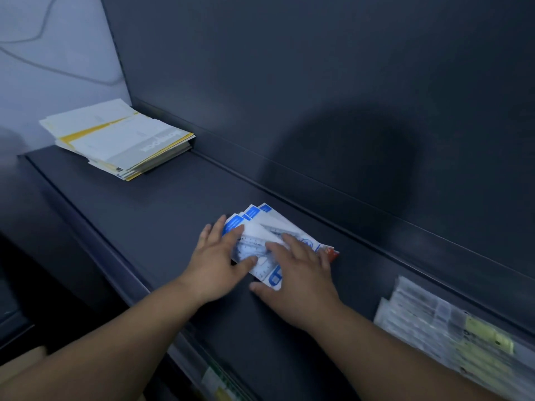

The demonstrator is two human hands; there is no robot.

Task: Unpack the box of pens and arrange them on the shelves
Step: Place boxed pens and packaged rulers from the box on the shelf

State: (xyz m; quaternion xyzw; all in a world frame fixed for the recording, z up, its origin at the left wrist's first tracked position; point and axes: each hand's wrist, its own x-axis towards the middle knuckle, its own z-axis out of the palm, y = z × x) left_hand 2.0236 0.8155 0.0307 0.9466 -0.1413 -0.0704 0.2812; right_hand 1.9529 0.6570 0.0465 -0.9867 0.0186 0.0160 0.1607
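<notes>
- Lower right of the frame: clear packets point(451, 337) with yellow contents lie at the near end of the dark shelf point(144, 215), blurred and well apart from the hands
- Centre: the left hand point(215, 257) and right hand point(302, 274) both lie flat, fingers straight and spread, pressing on a fanned stack of blue-and-white packets point(262, 224) on the shelf; neither grasps anything. The printing shows ruler scales rather than pens, and no box is in view
- The step in hand looks like squaring up stock on the shelf: the stack is skewed and sits near the back ledge
- Next move, as I judge it: gather the loose corners between both palms and slide the stack back, lightly, since slick packets may slip over one another
- Upper left: a pile of white-and-yellow papers point(121, 137) rests at the shelf's far end against the back panel point(289, 68)
</notes>
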